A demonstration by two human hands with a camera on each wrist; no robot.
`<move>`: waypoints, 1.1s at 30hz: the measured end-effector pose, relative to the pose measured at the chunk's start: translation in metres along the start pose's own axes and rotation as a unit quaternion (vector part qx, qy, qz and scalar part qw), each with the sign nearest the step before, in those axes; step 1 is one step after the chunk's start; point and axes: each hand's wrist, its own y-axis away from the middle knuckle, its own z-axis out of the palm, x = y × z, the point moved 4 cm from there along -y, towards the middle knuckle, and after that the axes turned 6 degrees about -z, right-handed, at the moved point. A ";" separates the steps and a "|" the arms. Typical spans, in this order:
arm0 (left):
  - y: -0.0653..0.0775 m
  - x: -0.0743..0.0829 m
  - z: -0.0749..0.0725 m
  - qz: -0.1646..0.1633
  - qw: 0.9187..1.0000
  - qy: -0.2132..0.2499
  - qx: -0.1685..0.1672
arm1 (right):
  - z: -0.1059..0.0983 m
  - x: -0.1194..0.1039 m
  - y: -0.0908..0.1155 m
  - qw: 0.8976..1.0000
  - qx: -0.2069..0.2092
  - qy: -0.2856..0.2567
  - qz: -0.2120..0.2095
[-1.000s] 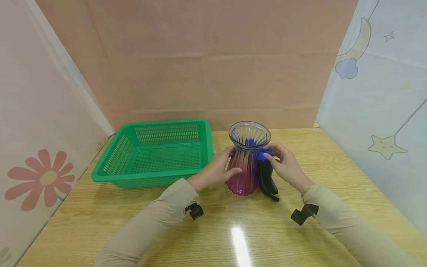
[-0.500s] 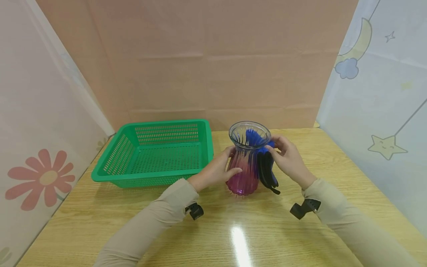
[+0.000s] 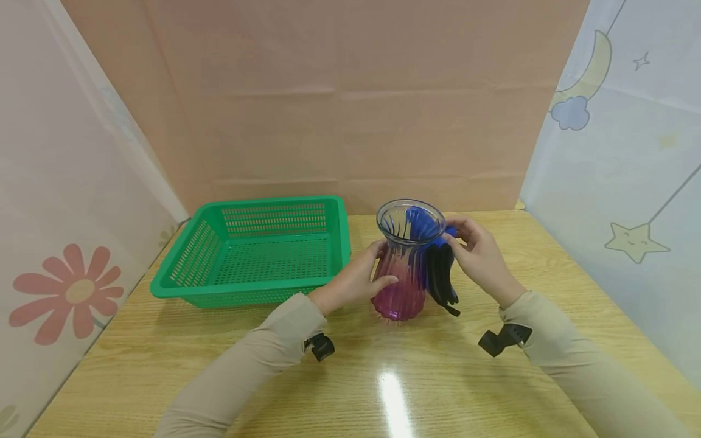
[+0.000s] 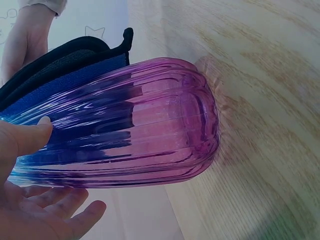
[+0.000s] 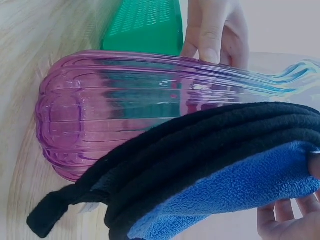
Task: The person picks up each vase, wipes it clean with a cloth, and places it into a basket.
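Observation:
A ribbed glass vase (image 3: 400, 292), purple-pink toward the base and pale at its flared rim, stands upright on the table. My left hand (image 3: 355, 278) grips its left side, thumb in front and fingers behind. Against the vase's right side hangs a folded blue cloth (image 5: 250, 177) with thick black edging and a loop at its lower end. My right hand (image 3: 479, 258) pinches this cloth near the top, just below rim height. Blue shows through the glass at the neck. In the left wrist view, the black edging (image 4: 55, 67) lies along the vase's far side.
A green slotted plastic basket (image 3: 249, 291) sits left of the vase. A plain tan backdrop (image 3: 339, 121) rises behind the wooden table (image 3: 350, 383), with patterned sheets at both sides. Each wrist wears a black camera strap.
My right hand has moved up and slightly right, raising the cloth a little. More blue now shows through the vase's neck. My left hand stays in place on the vase.

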 end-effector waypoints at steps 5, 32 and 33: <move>0.000 0.000 0.000 0.002 1.000 -0.001 0.001 | -0.002 -0.004 -0.001 1.000 0.002 -0.017 -0.013; 0.001 -0.001 0.001 0.000 1.000 0.004 -0.001 | -0.009 -0.006 -0.005 0.999 0.005 0.018 -0.047; 0.001 -0.001 0.001 0.000 1.000 0.003 -0.001 | -0.009 -0.006 -0.005 0.998 0.006 0.021 -0.051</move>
